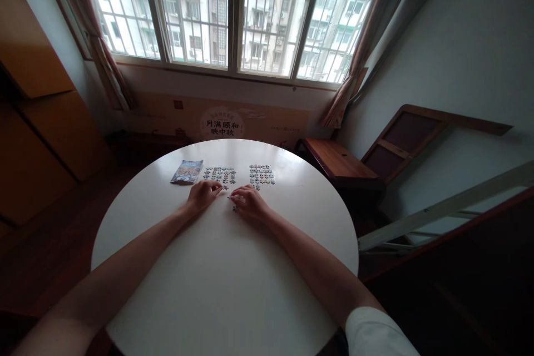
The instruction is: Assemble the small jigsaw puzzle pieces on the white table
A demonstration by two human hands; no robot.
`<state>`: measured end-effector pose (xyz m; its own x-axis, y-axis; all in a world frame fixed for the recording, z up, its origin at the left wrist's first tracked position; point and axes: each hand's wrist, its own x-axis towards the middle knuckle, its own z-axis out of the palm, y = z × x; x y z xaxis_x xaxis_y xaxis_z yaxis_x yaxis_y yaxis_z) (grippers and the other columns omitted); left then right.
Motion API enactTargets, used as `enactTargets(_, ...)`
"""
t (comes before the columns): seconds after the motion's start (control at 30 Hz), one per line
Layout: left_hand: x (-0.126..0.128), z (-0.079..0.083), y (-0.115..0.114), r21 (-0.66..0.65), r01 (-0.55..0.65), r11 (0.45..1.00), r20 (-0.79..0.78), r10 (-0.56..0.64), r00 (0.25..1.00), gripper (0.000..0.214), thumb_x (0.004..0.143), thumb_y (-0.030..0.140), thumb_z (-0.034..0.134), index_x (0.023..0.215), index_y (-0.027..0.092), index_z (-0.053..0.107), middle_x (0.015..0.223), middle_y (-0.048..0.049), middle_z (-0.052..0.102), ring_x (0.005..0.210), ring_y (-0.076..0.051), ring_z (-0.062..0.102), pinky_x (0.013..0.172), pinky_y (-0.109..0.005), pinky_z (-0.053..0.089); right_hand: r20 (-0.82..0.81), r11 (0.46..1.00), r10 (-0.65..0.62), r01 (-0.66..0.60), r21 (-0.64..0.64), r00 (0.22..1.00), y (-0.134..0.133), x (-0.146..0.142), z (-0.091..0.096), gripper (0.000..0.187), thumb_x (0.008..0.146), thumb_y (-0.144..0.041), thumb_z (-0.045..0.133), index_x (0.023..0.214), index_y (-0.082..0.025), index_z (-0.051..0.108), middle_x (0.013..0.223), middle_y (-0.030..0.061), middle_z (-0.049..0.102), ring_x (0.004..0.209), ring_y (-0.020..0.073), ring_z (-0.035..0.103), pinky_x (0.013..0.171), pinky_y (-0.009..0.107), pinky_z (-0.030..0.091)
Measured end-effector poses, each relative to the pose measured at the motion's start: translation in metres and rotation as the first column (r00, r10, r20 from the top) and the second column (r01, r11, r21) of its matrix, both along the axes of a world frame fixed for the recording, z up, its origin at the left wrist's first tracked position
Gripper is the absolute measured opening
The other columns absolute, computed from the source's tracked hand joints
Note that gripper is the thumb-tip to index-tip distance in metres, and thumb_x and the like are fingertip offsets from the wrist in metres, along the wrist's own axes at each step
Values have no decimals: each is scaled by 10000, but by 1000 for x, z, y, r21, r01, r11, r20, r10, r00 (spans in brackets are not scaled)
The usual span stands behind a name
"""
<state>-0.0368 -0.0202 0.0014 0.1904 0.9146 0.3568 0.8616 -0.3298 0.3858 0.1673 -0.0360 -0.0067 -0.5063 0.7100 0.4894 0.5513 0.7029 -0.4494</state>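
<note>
Both my arms reach across a round white table [225, 283]. My left hand [203, 193] is curled, its fingertips pinching a small jigsaw piece near a cluster of loose puzzle pieces [220, 174]. My right hand [249, 201] is also curled, with fingers pressed on one or two small pieces at the table surface. A second cluster of puzzle pieces [261, 175] lies just beyond the right hand. A small printed puzzle picture card [187, 171] rests to the left of the clusters.
A barred window [233, 11] with curtains is behind the table. A wooden chair [337, 161] stands at the right, with a wooden frame [409, 139] leaning on the wall. A wooden cabinet [37, 111] fills the left side.
</note>
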Motion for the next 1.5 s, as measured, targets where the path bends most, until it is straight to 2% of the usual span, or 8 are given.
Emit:
enactTargets(0.2,0,0,0,-19,14,1000,-17,-15,1000,314,786,484,543,835,234,727,779,-25,712,728,-177,625,605,-237,399,-3,1000,-21,21,1,1000,1,-1,-1,163,845,-281,575,889,-186,700,900,65,684,870,177,578,828,294,409)
enactTargets(0.43,1,5,-2,-42,-25,999,-48,23,999,237,778,343,549,889,236,729,793,-29,708,724,-180,623,637,-247,415,-4,999,-43,42,-28,999,-1,0,1,159,848,-260,572,903,-184,700,871,70,666,850,176,576,817,299,418)
enactTargets(0.67,17,11,-21,-2,30,1000,-172,-30,985,312,836,395,470,971,242,706,788,-52,702,759,-201,628,680,-264,415,-23,999,-35,34,-12,999,-1,0,0,169,857,-234,548,916,-177,695,922,74,652,881,174,570,836,305,417)
enactTargets(0.8,24,15,-27,-71,-15,997,-238,-2,971,351,834,408,470,1064,234,669,838,-88,701,804,-227,635,704,-277,425,-21,999,-46,46,-19,999,-2,1,0,155,848,-230,564,917,-181,694,912,76,646,884,179,568,827,310,420)
enactTargets(0.97,26,20,-31,-138,-15,990,-318,-30,948,344,824,232,447,1112,224,635,889,-111,699,834,-228,643,711,-281,433,-20,999,-34,34,-20,999,-2,1,1,155,851,-219,559,916,-178,693,916,74,645,872,174,571,825,304,418)
enactTargets(1.07,28,22,-35,-156,-8,988,-352,-48,935,364,816,191,439,1131,227,618,935,-118,695,847,-227,645,704,-279,435,-17,999,-39,39,-19,999,-1,1,0,161,854,-225,552,914,-181,694,915,68,645,876,172,568,828,298,418)
enactTargets(1.3,34,26,-43,-157,-52,986,-398,-16,917,389,834,277,437,1186,195,581,944,-144,689,834,-254,649,693,-301,442,-16,999,-32,32,-6,999,1,1,-2,162,850,-229,557,916,-170,693,908,69,647,873,173,566,836,302,416)
enactTargets(1.5,34,22,-42,-165,-96,982,-427,17,904,455,862,369,406,1267,194,519,943,-142,694,854,-249,647,690,-290,432,-9,999,-43,43,4,999,1,-1,-2,163,848,-231,558,913,-178,698,899,66,648,857,167,568,828,297,416)
